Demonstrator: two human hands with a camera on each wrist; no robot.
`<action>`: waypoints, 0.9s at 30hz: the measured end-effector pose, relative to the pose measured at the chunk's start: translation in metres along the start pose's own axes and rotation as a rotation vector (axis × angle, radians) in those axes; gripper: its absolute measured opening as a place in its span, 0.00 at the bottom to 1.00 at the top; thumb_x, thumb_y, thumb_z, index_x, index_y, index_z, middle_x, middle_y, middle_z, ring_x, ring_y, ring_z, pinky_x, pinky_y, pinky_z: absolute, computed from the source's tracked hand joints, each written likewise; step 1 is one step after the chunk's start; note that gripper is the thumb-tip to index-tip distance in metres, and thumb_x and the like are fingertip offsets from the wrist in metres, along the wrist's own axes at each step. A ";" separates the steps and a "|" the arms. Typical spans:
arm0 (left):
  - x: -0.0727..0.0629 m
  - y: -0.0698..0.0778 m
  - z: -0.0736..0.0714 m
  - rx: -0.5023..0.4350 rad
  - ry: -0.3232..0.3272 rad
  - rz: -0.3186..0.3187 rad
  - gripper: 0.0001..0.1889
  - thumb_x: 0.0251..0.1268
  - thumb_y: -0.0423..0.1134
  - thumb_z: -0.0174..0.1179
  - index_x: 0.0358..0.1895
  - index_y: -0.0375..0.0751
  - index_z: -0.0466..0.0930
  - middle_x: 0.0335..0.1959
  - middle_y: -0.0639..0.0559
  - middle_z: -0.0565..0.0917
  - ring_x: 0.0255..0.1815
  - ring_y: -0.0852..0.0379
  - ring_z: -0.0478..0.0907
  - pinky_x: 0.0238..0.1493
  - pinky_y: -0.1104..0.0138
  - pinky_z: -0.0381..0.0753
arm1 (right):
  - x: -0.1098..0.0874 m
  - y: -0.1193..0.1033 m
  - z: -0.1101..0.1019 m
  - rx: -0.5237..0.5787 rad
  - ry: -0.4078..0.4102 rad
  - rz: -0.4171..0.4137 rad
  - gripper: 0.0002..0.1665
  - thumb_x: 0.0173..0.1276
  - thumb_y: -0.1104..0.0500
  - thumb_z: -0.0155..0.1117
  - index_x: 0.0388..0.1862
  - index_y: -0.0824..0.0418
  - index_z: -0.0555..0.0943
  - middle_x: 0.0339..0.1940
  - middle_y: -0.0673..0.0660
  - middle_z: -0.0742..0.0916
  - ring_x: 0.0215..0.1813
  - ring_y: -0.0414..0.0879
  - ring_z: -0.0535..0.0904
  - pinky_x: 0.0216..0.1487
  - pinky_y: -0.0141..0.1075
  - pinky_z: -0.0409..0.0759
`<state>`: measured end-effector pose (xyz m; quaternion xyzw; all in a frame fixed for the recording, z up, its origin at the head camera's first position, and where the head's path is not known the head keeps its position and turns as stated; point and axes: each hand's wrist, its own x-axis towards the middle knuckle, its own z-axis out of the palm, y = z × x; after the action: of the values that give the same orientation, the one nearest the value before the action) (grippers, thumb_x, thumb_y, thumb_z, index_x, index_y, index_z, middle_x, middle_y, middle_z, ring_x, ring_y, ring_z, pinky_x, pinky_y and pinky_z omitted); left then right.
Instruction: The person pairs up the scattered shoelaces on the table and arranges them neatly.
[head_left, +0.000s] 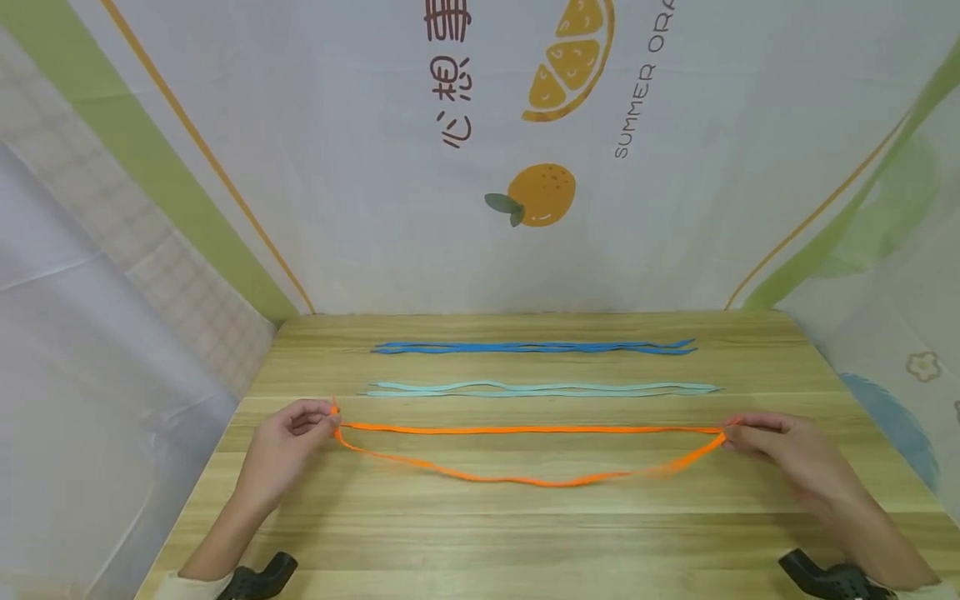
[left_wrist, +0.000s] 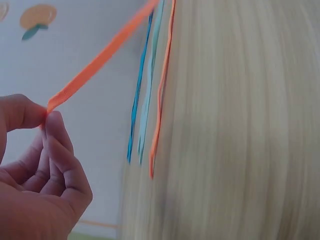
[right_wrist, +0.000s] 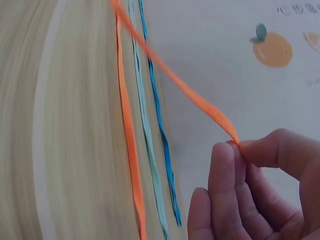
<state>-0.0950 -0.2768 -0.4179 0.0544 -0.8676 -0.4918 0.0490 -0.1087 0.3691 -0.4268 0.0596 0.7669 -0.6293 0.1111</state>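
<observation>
My left hand (head_left: 288, 437) pinches one end of an orange flat lace (head_left: 525, 482) between thumb and fingertips, a short tail poking out past them. At the other end, my right hand (head_left: 787, 458) pinches the same lace. Between the hands it sags in a shallow curve toward the near side. A second orange lace (head_left: 525, 430) lies nearly straight on the wooden table, as the left wrist view also shows. Raised above the table, the held lace (right_wrist: 185, 90) slants away from the right fingertips in the right wrist view.
Beyond the orange laces lie light-teal laces (head_left: 540, 387), side by side across the table (head_left: 480, 533). Farther back, dark-blue laces (head_left: 532, 347) run parallel to them. A white printed cloth (head_left: 375, 208) hangs at the table's back edge, with more cloth at both sides.
</observation>
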 end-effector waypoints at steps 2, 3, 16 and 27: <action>0.001 -0.005 -0.007 0.016 0.021 -0.013 0.18 0.81 0.41 0.67 0.61 0.30 0.86 0.50 0.43 0.91 0.45 0.70 0.85 0.47 0.76 0.82 | 0.000 0.004 -0.007 0.047 0.018 -0.007 0.14 0.83 0.69 0.64 0.47 0.56 0.94 0.43 0.46 0.94 0.44 0.41 0.93 0.49 0.24 0.82; 0.002 -0.008 -0.011 0.025 0.031 -0.016 0.19 0.82 0.42 0.66 0.62 0.29 0.86 0.50 0.43 0.92 0.45 0.71 0.85 0.46 0.76 0.82 | 0.001 0.005 -0.011 0.075 0.032 -0.014 0.16 0.83 0.70 0.63 0.46 0.56 0.94 0.42 0.47 0.94 0.43 0.41 0.93 0.48 0.26 0.84; 0.003 -0.012 -0.026 0.008 0.155 -0.046 0.14 0.79 0.35 0.68 0.55 0.25 0.88 0.43 0.46 0.94 0.36 0.62 0.91 0.40 0.72 0.87 | -0.004 0.008 -0.031 0.220 0.193 0.071 0.17 0.81 0.68 0.68 0.37 0.49 0.96 0.36 0.46 0.94 0.39 0.37 0.92 0.44 0.31 0.88; 0.002 -0.015 -0.020 0.198 0.154 -0.007 0.10 0.77 0.37 0.68 0.48 0.33 0.93 0.37 0.46 0.94 0.35 0.61 0.90 0.35 0.74 0.78 | -0.004 0.013 -0.035 -0.418 0.340 0.034 0.24 0.78 0.50 0.76 0.53 0.72 0.90 0.34 0.37 0.92 0.36 0.28 0.85 0.36 0.24 0.80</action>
<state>-0.0938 -0.3015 -0.4209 0.0999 -0.9054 -0.3981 0.1082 -0.1055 0.4061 -0.4314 0.1533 0.8868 -0.4361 0.0012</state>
